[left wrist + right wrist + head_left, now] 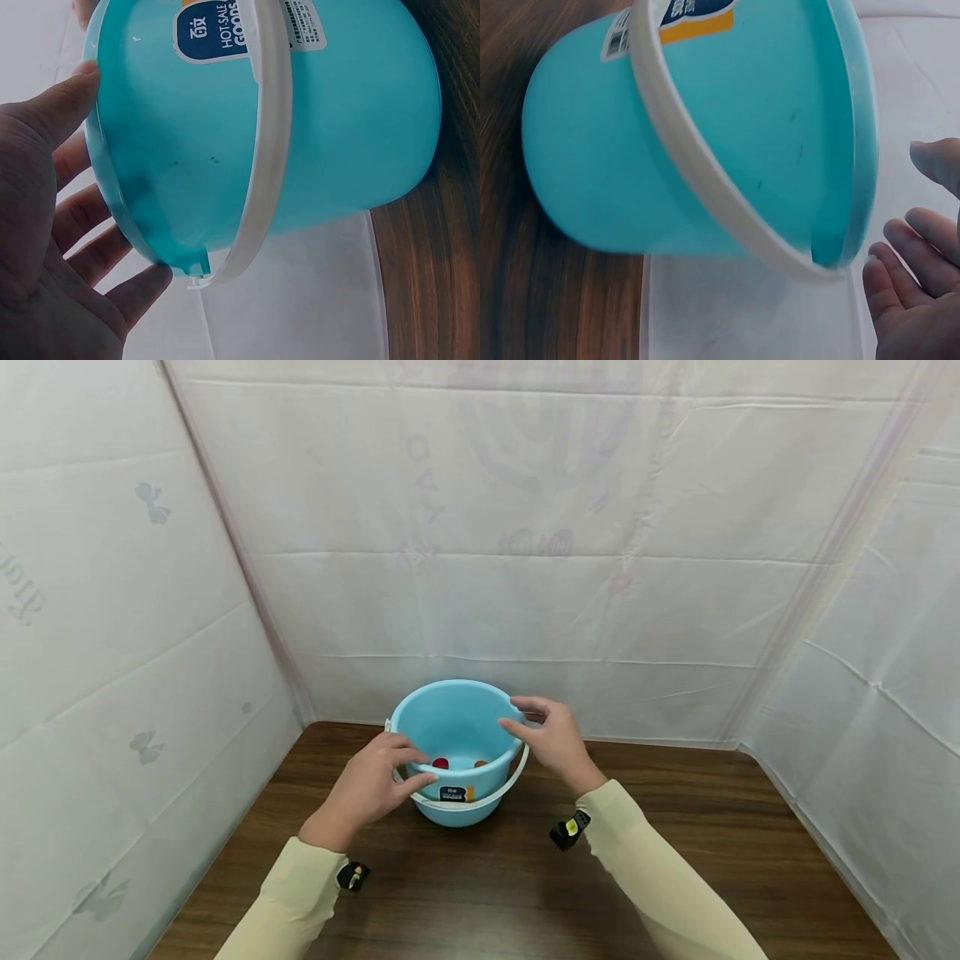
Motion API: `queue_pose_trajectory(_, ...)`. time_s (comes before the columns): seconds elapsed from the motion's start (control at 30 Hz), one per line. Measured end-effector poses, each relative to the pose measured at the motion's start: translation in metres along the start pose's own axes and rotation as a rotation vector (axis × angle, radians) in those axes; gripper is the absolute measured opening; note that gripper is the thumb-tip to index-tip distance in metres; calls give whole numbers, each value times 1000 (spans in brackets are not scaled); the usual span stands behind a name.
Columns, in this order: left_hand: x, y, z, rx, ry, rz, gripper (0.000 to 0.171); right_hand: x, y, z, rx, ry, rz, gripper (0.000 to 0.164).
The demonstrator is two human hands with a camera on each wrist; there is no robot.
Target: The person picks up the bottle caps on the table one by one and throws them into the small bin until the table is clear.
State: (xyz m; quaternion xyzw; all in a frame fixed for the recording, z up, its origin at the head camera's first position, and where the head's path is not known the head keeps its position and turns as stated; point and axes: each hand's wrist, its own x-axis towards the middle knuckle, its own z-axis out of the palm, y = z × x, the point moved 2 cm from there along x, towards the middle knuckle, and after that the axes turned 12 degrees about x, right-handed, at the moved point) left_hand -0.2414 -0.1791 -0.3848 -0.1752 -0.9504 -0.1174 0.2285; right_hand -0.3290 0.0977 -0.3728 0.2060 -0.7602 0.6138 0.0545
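Observation:
A light blue bucket [450, 718] stands upright on the wooden table, with its white handle [517, 772] lowered across the front. My left hand [375, 777] holds the near-left part of its rim, thumb outside and fingers reaching behind the edge, as the left wrist view also shows. By the right side of the rim, my right hand [553, 735] has its thumb and fingers spread apart, and in the right wrist view a gap separates it from the bucket [727, 150]. Inside the bucket lie a red thing [440, 763] and an orange thing [480, 764], both mostly hidden by the front wall.
A dark wooden table [480, 893] spreads under the bucket. White sheeting [525, 568] hangs close behind it and on both sides. A label [453, 793] is stuck to the bucket's front.

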Motion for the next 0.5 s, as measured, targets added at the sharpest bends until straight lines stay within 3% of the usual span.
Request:
queue_pose_trajectory(0.2, -2, -1, 0, -22, 18, 16, 39, -11, 6, -23, -82, 62, -38, 47)
queue_pose_trajectory(0.5, -6, -10, -1, -28, 89, 34, 68, -33, 16, -60, -318, 125, -98, 53)
